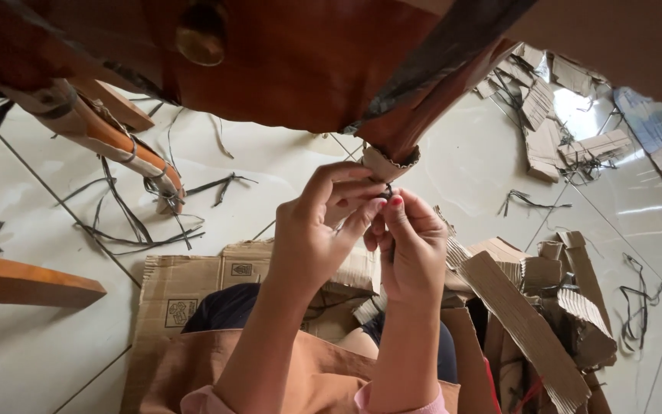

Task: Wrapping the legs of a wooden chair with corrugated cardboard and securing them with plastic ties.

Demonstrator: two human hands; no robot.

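1. Hands meet just below the wrapped tip of a chair leg (392, 134): the left hand (316, 230) and right hand (408, 245) both pinch closed on a thin dark strap (387, 189) at the corrugated cardboard wrap (388, 163).
2. Step in hand, as I judge it: securing or loosening that strap; which one is hard to tell, since the fingers hide the knot.
3. Next move calls for a firm pinch and steady pull close against the leg.
4. The leg is glossy reddish-brown wood, tapering down to a cardboard-sleeved end.
5. Cardboard scraps (530, 322) and cut straps (139, 230) litter the white tile floor (461, 176).
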